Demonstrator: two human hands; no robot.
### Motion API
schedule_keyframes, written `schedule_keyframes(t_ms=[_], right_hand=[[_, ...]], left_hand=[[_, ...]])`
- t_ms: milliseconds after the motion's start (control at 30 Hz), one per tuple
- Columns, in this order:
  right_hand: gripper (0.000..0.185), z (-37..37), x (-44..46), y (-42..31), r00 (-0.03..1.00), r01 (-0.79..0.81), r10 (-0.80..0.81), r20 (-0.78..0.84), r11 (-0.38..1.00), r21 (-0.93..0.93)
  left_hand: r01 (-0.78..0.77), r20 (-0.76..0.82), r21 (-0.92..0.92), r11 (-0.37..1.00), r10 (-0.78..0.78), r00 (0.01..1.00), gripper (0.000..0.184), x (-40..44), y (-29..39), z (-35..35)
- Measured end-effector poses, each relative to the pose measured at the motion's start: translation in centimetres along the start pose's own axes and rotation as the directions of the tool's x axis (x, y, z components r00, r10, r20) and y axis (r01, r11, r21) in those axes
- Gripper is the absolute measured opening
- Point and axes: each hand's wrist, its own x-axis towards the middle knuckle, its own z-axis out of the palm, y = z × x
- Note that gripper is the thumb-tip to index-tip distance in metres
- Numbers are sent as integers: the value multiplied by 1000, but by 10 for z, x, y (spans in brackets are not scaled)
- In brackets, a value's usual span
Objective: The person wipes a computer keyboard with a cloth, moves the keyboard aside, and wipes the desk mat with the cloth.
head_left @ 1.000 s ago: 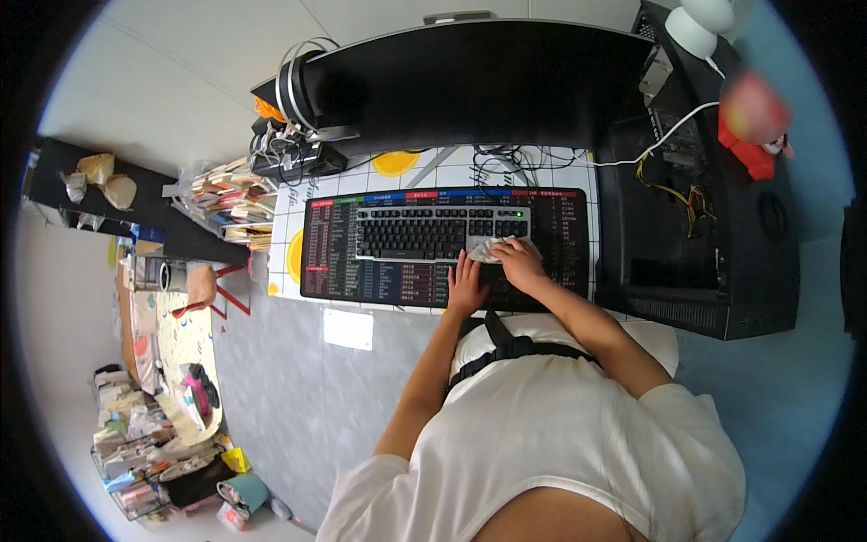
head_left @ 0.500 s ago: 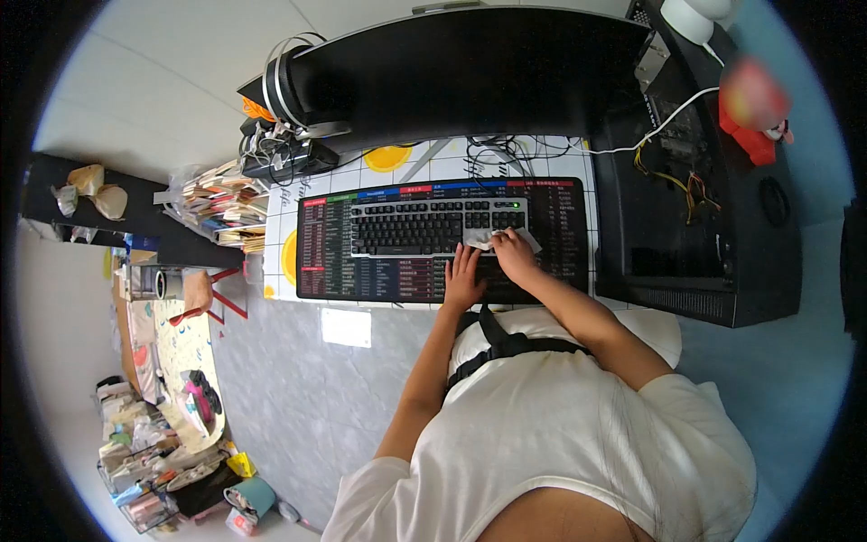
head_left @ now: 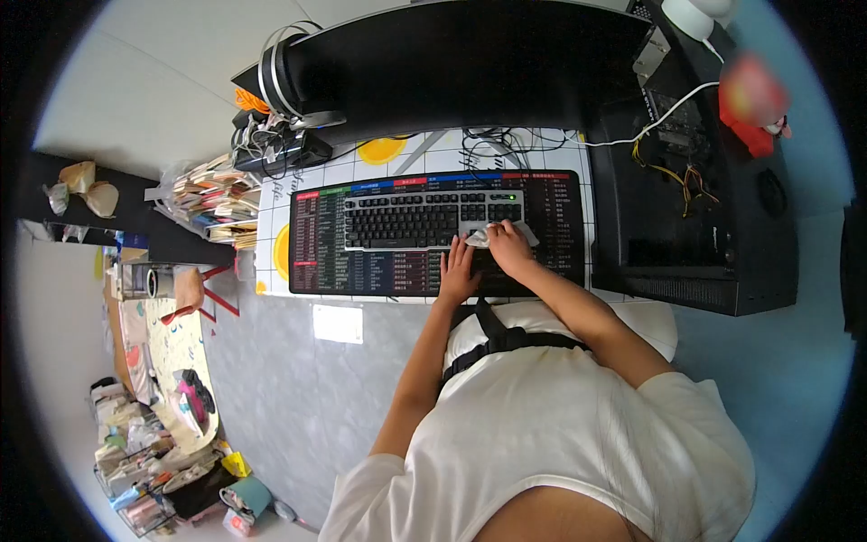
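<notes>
A silver-framed keyboard with black keys point(head_left: 402, 222) lies on a dark printed desk mat point(head_left: 312, 262). My right hand point(head_left: 509, 247) presses a crumpled white cloth or tissue point(head_left: 479, 237) onto the keyboard's lower right part, near the number keys. Just left of it, my left hand point(head_left: 459, 274) rests with fingers spread, its fingertips at the keyboard's front edge and its palm on the mat. Part of the white cloth is hidden beneath my right hand.
Behind the keyboard stands a wide black monitor point(head_left: 470, 72), with headphones point(head_left: 275, 77) at its left end and cables point(head_left: 492, 149) below. A black computer case point(head_left: 668, 244) is at the right. Stacked papers point(head_left: 212, 199) stand at the left.
The view has shifted slightly, so the desk sits a little higher and further left. My right hand and the cloth have moved slightly left over the keys; my left hand stays spread at the edge.
</notes>
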Motion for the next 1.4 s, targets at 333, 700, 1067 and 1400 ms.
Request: schedule_keyframes(t_ms=[333,700,1067,1400], right_hand=[[15,-21,3,23,808,-226,487,-332,776,589],[43,4,-29,26,966,56,-90,242,988,142],[29,-11,-15,30,959,282,-280,33,953,-111],[23,-31,11,52,816,568,-566,122,823,14]], left_hand=[[24,13,-28,999,-24,1000,77,0,11,-8],[-1,-24,58,998,3,1000,69,1,1,5],[38,-23,19,999,-37,999,64,-1,12,0],[68,-23,8,998,-68,997,68,0,16,-1]])
